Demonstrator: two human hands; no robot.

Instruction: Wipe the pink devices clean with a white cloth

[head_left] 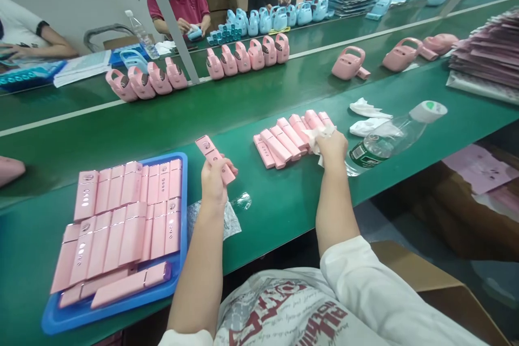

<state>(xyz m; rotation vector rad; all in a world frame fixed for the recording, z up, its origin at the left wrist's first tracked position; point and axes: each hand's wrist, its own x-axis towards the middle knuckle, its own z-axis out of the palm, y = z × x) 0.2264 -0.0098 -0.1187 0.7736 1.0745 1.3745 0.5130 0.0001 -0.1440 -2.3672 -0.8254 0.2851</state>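
Observation:
In my left hand (215, 181) is a slim pink device (206, 147) with a silver band and round buttons, tilted above the green table. My fingers are wrapped round its lower half. My right hand (333, 148) is closed on a crumpled white tissue (318, 134), at the right end of a pile of similar pink devices (286, 138); whether it also touches one of them is hidden. To my left, a blue tray (184, 211) holds rows of the same pink devices. A clear plastic sheet (232, 221) lies by my left forearm.
A plastic bottle (389, 143) lies right of my right hand, near more tissues (367, 108). Pink handled cases (243, 58) stand across the table, with blue ones (279, 19) beyond. Pink packaging (486, 54) is stacked at right. Co-workers sit opposite, past a metal post (174, 21).

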